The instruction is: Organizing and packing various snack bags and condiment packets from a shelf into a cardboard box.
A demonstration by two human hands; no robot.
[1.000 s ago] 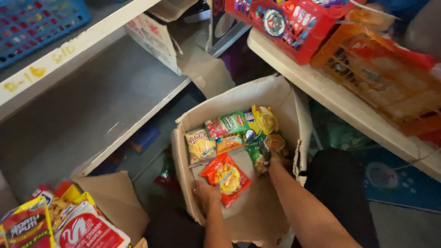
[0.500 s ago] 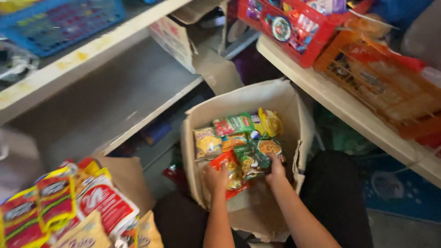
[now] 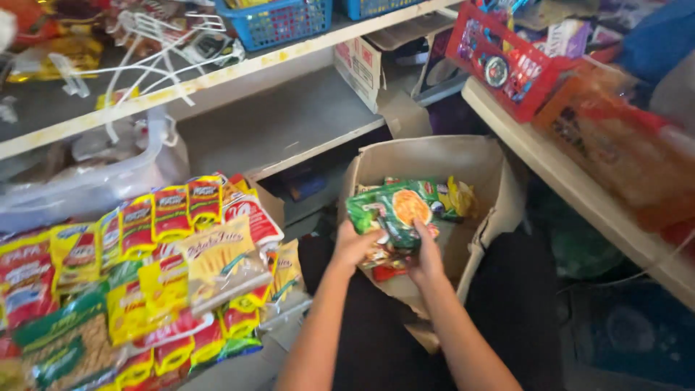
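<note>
Shelves crowded with snack packs frame an open cardboard box (image 3: 478, 163), above whose near edge both hands, left (image 3: 355, 245) and right (image 3: 426, 259), now clasp a lifted bundle of noodle packets (image 3: 394, 213) that earlier lay inside the box.

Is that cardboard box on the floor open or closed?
Open. The cardboard box has its flaps folded out, snack packets show inside, and both hands grip a bundle of them at its mouth.

Cardboard box (image 3: 478, 217) sits in the middle on the floor, packets (image 3: 394, 210) lifted just above it. Snack pile (image 3: 145, 275) on its left, empty shelf (image 3: 282, 123) behind, basket (image 3: 507, 69) on the counter (image 3: 579, 195) right.
</note>
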